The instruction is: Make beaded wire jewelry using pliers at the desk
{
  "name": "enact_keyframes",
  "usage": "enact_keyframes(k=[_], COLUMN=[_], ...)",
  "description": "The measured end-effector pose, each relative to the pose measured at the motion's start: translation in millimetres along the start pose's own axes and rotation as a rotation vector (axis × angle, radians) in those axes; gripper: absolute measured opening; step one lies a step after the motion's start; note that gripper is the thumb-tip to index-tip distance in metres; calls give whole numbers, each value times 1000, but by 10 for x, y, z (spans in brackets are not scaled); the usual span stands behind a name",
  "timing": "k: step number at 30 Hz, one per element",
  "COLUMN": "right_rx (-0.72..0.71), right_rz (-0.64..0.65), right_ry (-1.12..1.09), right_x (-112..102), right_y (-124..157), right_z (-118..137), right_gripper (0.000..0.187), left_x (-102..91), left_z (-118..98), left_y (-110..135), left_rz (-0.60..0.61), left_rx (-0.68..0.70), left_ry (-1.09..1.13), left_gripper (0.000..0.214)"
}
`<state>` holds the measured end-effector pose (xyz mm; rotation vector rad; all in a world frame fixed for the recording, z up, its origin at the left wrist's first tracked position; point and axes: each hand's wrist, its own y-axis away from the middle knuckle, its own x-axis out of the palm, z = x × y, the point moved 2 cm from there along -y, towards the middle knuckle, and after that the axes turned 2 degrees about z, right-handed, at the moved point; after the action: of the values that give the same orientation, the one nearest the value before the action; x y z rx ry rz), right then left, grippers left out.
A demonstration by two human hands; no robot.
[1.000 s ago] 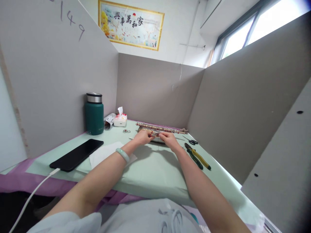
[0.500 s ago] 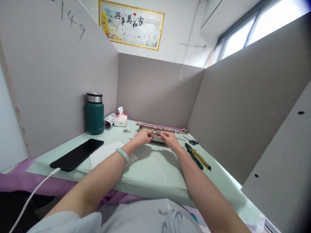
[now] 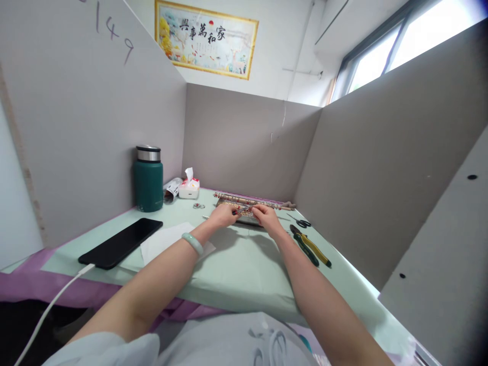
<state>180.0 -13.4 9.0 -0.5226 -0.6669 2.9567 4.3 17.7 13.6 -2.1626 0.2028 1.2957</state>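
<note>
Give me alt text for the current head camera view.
A person's left hand holds a slim metallic item close to the right hand, above a shallow tray. Pliers are on the right, a phone and green bottle on the left.

A small work booth is enclosed by grey-brown partitions on three sides. The left partition carries a handwritten "149" near its top. The lower far partition shows thin whitish marks, and the right partition slopes toward the viewer, with a paler panel dotted with dark round spots at the near right. Between them stands a table covered in pale green, purple cloth showing along its near left edge. Beyond, a white wall bears a gold-framed picture with Chinese characters. Bright light fills a dark-framed window at upper right.
</note>
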Motion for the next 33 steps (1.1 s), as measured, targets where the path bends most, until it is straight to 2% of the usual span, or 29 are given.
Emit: enact_keyframes(k=[24, 33], right_rx=[36, 59], right_rz=[10, 77], right_ry=[-71, -146], right_x=[26, 49], right_y=[14, 51], right_z=[26, 67], right_gripper=[32, 32], left_x=[-1, 13], left_z=[-11, -3], left_y=[1, -3], left_rz=[13, 22], left_rx=[13, -15], left_ry=[55, 58], left_gripper=[29, 28])
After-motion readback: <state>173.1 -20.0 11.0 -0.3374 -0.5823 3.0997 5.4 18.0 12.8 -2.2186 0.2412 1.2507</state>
